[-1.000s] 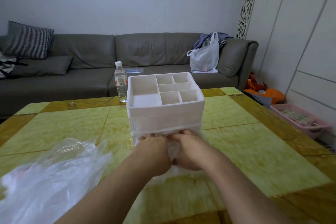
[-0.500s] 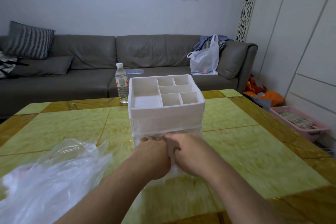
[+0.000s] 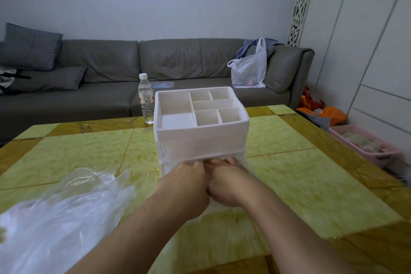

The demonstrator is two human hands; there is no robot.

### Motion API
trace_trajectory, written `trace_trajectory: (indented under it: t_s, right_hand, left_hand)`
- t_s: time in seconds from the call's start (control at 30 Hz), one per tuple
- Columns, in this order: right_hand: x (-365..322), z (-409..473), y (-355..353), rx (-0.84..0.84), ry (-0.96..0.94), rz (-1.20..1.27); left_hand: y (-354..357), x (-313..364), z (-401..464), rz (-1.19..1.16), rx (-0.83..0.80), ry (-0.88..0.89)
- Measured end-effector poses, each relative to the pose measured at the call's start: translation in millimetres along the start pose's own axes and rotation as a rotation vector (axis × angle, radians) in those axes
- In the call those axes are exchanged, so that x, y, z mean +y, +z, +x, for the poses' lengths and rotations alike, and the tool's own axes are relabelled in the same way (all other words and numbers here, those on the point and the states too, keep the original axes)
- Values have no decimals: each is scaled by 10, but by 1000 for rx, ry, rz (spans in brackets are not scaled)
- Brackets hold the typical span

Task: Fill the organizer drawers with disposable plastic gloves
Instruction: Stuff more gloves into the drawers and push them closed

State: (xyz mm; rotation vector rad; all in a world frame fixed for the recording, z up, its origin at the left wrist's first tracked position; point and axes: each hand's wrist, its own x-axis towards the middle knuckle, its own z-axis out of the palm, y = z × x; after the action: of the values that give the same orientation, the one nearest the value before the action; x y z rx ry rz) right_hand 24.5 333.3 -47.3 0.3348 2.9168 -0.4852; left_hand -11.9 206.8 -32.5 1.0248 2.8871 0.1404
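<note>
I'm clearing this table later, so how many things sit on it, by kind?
White organizer: 1
Water bottle: 1
Heap of clear plastic gloves: 1
Total: 3 things on the table, not counting the plastic both hands work into the organizer's front.

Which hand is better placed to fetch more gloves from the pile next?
Left, probably. The glove pile lies on the table's left side, nearest the left hand. The right hand would have to cross over. Both hands now press plastic at the organizer's front.
</note>
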Motion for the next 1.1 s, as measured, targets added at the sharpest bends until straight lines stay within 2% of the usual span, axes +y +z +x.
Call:
trace_trajectory:
  t_s: [0.13, 0.23, 0.3, 0.7, 0.8, 0.93, 1.03, 1.1]
  right_hand:
    - [41, -117, -15, 90, -26, 99]
    - [96, -239, -34, 241, 61, 134]
    - [103, -251, -26, 276, 120, 111]
    - [130, 42, -40, 17, 218, 98]
    - [93, 39, -33, -7, 236, 94]
    - [64, 35, -42, -27, 257, 92]
    - [70, 35, -42, -22, 258, 81]
    - [63, 25, -36, -15, 252, 71]
  left_hand:
    - [49, -55, 64, 8, -44, -11]
    - [23, -73, 102, 25, -33, 7]
    - [-1, -82, 127, 69, -21, -3]
    - [-121, -388, 48, 241, -95, 202]
    - [-169, -418, -22, 199, -60, 241]
    - [-238, -495, -194, 95, 66, 332]
    - [-251, -550, -346, 112, 104, 435]
    - [-229, -592, -430, 159, 92, 442]
